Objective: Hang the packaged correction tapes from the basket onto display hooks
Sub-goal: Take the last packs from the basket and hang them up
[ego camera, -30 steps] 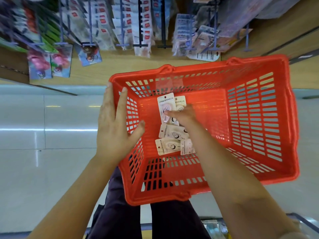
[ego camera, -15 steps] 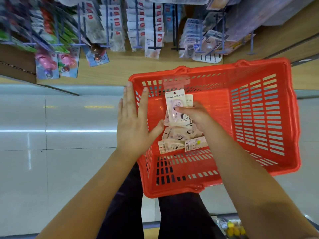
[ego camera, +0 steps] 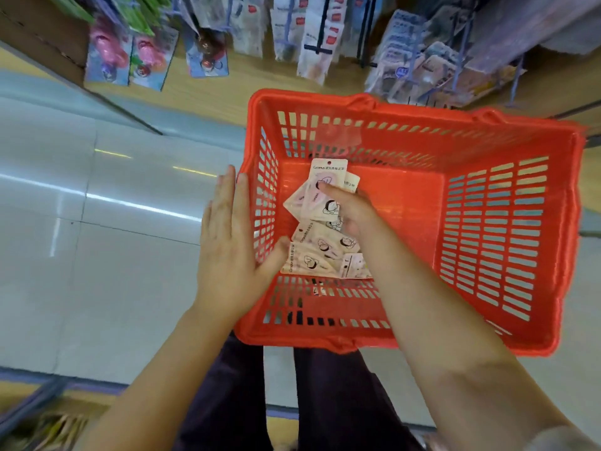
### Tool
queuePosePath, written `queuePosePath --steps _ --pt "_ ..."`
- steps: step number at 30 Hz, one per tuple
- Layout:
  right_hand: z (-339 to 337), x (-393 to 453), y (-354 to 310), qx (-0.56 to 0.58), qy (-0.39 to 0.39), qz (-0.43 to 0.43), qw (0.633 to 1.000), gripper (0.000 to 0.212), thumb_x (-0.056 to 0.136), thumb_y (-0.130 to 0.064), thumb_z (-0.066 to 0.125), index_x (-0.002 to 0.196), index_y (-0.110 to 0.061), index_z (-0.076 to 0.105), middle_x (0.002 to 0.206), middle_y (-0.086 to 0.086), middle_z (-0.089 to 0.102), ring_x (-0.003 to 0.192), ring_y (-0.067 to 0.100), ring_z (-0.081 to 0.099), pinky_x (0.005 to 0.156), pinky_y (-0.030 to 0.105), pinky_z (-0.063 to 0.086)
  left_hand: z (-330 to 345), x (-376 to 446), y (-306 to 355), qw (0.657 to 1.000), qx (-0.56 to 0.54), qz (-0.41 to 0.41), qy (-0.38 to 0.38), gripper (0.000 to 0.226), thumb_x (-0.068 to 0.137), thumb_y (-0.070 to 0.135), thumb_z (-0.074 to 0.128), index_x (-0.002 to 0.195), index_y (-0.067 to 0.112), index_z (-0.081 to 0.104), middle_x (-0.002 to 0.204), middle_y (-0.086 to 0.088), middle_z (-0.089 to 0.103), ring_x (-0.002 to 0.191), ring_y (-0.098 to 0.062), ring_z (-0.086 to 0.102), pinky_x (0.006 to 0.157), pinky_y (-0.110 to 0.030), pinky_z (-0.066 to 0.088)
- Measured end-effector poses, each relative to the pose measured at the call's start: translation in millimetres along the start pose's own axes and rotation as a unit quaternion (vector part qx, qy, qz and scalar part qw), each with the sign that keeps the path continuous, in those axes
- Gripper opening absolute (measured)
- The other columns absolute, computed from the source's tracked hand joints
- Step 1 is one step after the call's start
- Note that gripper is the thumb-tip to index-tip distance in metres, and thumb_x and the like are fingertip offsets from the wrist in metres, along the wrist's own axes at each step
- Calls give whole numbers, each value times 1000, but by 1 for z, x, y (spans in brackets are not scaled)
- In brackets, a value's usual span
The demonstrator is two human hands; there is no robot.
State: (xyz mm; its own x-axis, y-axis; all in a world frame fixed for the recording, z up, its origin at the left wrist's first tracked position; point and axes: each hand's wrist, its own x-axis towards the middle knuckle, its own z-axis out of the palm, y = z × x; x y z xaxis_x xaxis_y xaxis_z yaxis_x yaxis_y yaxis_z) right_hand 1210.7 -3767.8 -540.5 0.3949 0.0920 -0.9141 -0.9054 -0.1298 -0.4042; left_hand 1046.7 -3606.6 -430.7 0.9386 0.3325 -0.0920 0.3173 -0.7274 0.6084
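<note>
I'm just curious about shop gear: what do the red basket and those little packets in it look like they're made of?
The basket looks like moulded hard plastic, slightly glossy: its walls are one piece with even slots. The packets seem to be printed card or thin plastic film, pale pink and matte; the one the right hand grips stays flat, so probably fairly stiff.

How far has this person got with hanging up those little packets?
Early on, it seems. Nothing from the basket can be seen newly hung; the hooks above are blurred. In hand: the right hand pinches a few correction tape packets, raised above the pile, while the left hand steadies the basket's side. Left: several more packets on the basket floor.
</note>
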Motion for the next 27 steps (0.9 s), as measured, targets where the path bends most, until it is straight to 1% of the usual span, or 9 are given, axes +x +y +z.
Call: queuePosePath --steps 3,6,10,13,15,18,21,23,27 --pt "3 -4 0 24 -40 11 999 17 90 -18 77 106 -15 73 94 7 79 82 23 77 66 37 62 6 -19 8 999 9 -25 21 89 95 50 53 162 3 18 171 -18 16 158 -33 17 124 -58 23" --pt "4 -8 -3 41 -35 15 998 24 90 -21 75 113 -15 72 105 9 78 94 26 75 78 40 61 9 -31 8 998 17 -52 28 91 95 54 50 162 2 17 171 -17 16 158 -33 16 125 -57 22" --pt "-11 13 7 0 -46 28 999 62 51 -53 96 106 -32 78 121 2 73 124 31 64 105 53 51 10 -50 8 997 25 -70 14 93 95 55 51 164 7 12 172 -15 14 159 -30 14 125 -55 20" --pt "-7 27 9 21 -2 79 997 50 71 -41 90 117 -28 75 126 10 71 122 35 65 94 50 56 11 -56 9 997 23 -76 8 93 95 57 51 164 9 10 172 -14 13 159 -28 14 125 -51 19" --pt "8 22 7 38 15 77 996 47 74 -37 87 119 -31 74 137 10 64 122 35 64 96 50 55 12 -54 9 996 23 -80 9 93 95 57 51 164 9 11 172 -13 14 159 -28 16 125 -47 17" --pt "10 56 18 69 9 59 996 79 52 -37 98 125 -27 70 135 6 65 113 36 69 98 60 51 14 -54 8 996 18 -81 12 93 95 56 52 164 9 10 172 -12 14 159 -26 16 124 -42 16" --pt "19 51 19 44 -8 44 998 99 36 -47 103 127 -27 69 136 6 66 118 34 67 104 60 48 16 -55 6 997 8 -81 14 94 94 54 54 165 9 11 172 -12 14 159 -25 16 124 -33 11" --pt "21 37 14 31 -23 31 999 89 43 -46 102 123 -26 72 127 5 71 116 31 69 108 55 48 16 -54 6 997 7 -77 18 93 94 53 53 164 9 11 172 -13 15 159 -26 16 124 -28 8" --pt "22 7 7 25 -64 18 997 58 76 -29 89 129 -16 69 118 11 75 104 32 74 86 49 61 15 -53 7 997 13 -69 20 93 94 52 54 163 7 12 171 -15 17 157 -28 20 123 -34 12"
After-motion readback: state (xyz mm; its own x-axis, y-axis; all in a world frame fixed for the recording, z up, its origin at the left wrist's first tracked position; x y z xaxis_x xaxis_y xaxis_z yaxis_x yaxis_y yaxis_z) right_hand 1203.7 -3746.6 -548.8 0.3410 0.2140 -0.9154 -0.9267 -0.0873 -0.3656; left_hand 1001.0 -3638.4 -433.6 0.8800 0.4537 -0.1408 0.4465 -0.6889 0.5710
